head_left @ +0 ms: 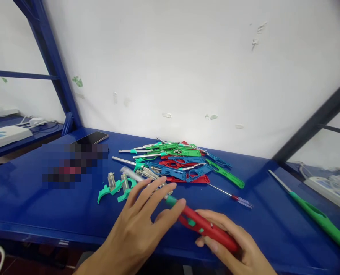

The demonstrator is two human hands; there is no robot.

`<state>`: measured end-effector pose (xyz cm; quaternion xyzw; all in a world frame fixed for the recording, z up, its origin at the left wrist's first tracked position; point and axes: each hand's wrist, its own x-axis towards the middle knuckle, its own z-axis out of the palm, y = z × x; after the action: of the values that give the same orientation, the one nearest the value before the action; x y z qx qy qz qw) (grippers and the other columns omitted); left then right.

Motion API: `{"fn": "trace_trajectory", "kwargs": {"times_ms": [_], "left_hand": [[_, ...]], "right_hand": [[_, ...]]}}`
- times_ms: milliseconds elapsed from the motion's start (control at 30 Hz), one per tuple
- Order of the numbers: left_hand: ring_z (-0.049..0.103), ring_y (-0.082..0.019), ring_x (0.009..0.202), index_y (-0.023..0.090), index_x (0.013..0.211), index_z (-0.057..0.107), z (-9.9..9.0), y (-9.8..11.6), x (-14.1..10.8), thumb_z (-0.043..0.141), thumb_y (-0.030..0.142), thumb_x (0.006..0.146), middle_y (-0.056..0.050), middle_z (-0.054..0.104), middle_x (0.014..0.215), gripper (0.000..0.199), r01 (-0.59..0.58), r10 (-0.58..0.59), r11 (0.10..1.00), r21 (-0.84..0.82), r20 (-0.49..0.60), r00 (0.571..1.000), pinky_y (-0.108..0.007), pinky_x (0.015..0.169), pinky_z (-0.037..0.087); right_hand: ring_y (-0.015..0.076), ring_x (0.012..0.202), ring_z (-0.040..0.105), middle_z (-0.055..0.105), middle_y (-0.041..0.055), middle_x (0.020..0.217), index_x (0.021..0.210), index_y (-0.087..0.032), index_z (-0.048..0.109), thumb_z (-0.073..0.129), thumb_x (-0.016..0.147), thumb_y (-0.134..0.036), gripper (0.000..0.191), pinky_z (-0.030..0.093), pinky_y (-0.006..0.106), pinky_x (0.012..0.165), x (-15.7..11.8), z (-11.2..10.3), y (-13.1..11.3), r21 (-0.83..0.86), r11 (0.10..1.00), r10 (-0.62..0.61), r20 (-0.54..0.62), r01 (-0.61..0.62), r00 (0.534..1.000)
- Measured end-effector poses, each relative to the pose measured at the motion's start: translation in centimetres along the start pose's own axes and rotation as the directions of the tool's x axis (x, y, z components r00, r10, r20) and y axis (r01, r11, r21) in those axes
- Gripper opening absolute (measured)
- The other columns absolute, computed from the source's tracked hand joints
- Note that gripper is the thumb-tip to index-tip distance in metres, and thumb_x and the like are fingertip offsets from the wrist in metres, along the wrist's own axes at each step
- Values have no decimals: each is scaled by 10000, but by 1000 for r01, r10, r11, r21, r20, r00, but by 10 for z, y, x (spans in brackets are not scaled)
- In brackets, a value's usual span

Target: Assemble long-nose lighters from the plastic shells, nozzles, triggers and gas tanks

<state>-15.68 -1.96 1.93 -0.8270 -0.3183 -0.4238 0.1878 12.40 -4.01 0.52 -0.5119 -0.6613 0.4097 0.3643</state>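
Note:
My right hand [227, 240] is wrapped around the red handle of a long-necked gas lighter [207, 226], which slants up to the left and has small green parts. My left hand [147, 214] hovers over the lighter's metal neck with fingers stretched and spread. Its thumb is by the green collar; whether it touches I cannot tell. Beyond the left fingers lie green trigger pieces with clear fuel tanks [111, 183] and a heap of red, green and blue handle shells [170, 170] with metal tubes. The neck's tip is blurred.
A screwdriver [241, 200] with a clear handle lies right of the heap. A green long-necked lighter [316, 214] rests at the right edge. A phone [92, 138] lies at the back left, beside a blurred-out patch. A white wall [187, 76] stands behind the blue table [29, 206].

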Motion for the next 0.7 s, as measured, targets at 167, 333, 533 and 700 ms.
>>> {"fn": "trace_trajectory", "kwargs": {"times_ms": [167, 333, 533, 700], "left_hand": [[463, -285, 1511, 204, 1360, 710, 3, 12, -5, 470, -87, 1000, -140, 589, 1454, 521, 29, -27, 998, -53, 43, 999, -459, 1242, 450], [583, -338, 1375, 227, 1278, 725, 11, 20, -17, 543, -17, 939, -140, 675, 1379, 456, 115, -91, 990, -83, 251, 964, -537, 1087, 610], [628, -355, 1313, 232, 1233, 713, 19, 20, -22, 582, -13, 897, -111, 695, 1346, 436, 143, -107, 987, -66, 386, 916, -639, 1098, 590], [654, -319, 1235, 207, 1203, 703, 20, 19, -24, 600, -7, 907, -93, 710, 1269, 380, 136, -95, 988, -73, 407, 909, -567, 1099, 586]], "right_hand": [[146, 530, 622, 833, 86, 1152, 1624, -402, 561, 756, 972, -641, 722, 574, 269, 496, 5, 2, 1, 260, 961, 119, -93, -91, 989], [130, 552, 574, 802, 34, 1001, 1693, -486, 418, 808, 944, -618, 855, 522, 231, 509, 6, 2, 0, 430, 892, 194, -86, -139, 977], [222, 759, 731, 786, 105, 1307, 1581, -482, 600, 890, 832, -645, 820, 637, 330, 596, 9, -11, 3, 616, 769, 257, -50, -172, 965], [200, 749, 707, 733, 81, 1454, 1580, -524, 589, 890, 808, -692, 846, 452, 196, 399, 10, -9, -1, 539, 825, 313, -181, -172, 932]]}}
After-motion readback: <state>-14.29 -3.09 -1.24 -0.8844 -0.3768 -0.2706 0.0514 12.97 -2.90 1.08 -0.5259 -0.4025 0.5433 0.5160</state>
